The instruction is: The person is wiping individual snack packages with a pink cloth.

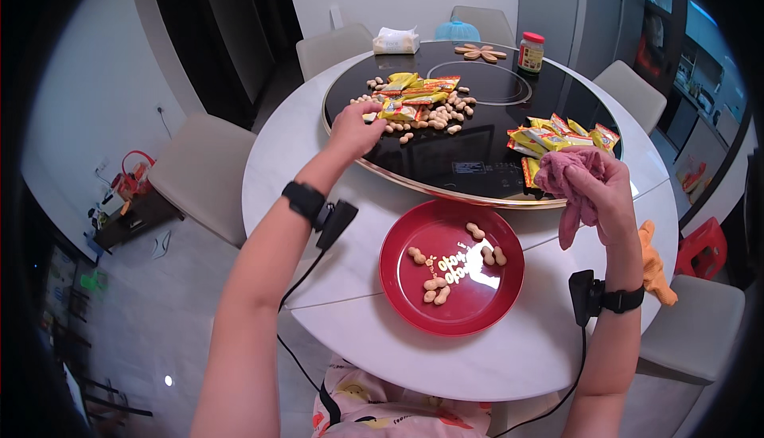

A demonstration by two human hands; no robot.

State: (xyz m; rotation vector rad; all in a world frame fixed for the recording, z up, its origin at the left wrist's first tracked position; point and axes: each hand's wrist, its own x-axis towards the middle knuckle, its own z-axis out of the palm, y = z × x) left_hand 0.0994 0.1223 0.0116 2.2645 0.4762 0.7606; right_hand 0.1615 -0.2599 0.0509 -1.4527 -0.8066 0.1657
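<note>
My left hand (357,129) reaches to the near left side of a pile of peanuts (437,117) and yellow wrapped snack packets (412,89) on the black glass turntable (418,166). Its fingertips are at a packet and peanuts; whether they grip anything is unclear. A crumpled pink cloth (572,181) is held in my right hand (603,190), beside a second heap of yellow packets (555,133) on the turntable's right side. Nearest to me, a round red plate (397,295) with raised walls holds several unshelled peanuts (439,286).
Along the turntable's far side stand a tissue pack (396,41), a wooden flower-shaped trivet (480,52) and a red-lidded jar (530,53). A blue mesh cover (457,30) is behind. An orange cloth (656,265) lies at the white table's right edge. Chairs (200,169) surround the table.
</note>
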